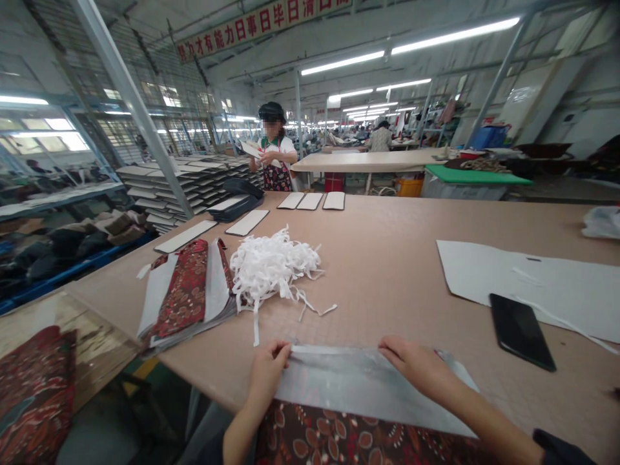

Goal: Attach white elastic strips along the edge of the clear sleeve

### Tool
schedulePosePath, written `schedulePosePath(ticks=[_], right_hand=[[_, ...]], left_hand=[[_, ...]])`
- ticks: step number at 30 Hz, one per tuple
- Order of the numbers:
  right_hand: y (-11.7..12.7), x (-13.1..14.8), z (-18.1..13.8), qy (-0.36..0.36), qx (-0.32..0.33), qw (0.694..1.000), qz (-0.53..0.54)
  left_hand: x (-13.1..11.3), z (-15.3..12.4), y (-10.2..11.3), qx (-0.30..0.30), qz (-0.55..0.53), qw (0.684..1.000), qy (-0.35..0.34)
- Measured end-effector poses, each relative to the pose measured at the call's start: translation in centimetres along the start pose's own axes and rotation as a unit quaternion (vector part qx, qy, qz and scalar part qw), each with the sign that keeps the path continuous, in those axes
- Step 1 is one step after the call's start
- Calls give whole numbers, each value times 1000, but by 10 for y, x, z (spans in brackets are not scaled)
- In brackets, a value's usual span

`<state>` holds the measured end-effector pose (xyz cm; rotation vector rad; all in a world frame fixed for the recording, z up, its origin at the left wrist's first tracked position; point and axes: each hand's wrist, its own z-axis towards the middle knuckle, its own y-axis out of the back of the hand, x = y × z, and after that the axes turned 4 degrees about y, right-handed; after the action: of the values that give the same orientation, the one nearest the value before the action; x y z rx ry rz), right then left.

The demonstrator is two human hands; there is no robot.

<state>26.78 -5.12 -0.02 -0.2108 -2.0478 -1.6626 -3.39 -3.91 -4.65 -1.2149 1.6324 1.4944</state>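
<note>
A grey-white backed fabric piece (334, 378) with a brown and red leaf-patterned part (310, 433) lies at the table's front edge. My left hand (271, 365) pinches the far left corner of its pale edge. Further right along that edge, my right hand (407, 358) has thumb and fingers closed on it. A narrow white strip (329, 351) runs along the edge between both hands. Beyond them sits a tangled heap of white strips (274, 265). To its left is a stack of folded patterned fabric pieces (186, 290).
A black phone (522, 330) rests by a large white board (542, 281) on the right. Several pale panels (307, 201) lie along the far edge of the brown table (378, 258). Across it stands a person (276, 152) holding a panel. More patterned fabric (36, 394) is at lower left.
</note>
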Motion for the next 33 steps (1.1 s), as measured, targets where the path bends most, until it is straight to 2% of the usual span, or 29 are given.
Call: schedulePosePath(ticks=[4, 8, 19, 33], right_hand=[[-18, -25, -4, -42, 9, 999, 16], [-35, -30, -2, -52, 3, 998, 22], [-41, -27, 4, -92, 7, 995, -32], [-34, -21, 6, -117, 14, 992, -52]], left_hand=[[6, -1, -5, -14, 144, 987, -66], [4, 0, -7, -11, 243, 969, -54], [-7, 7, -6, 10, 320, 947, -15], [-24, -1, -16, 1, 452, 891, -45]])
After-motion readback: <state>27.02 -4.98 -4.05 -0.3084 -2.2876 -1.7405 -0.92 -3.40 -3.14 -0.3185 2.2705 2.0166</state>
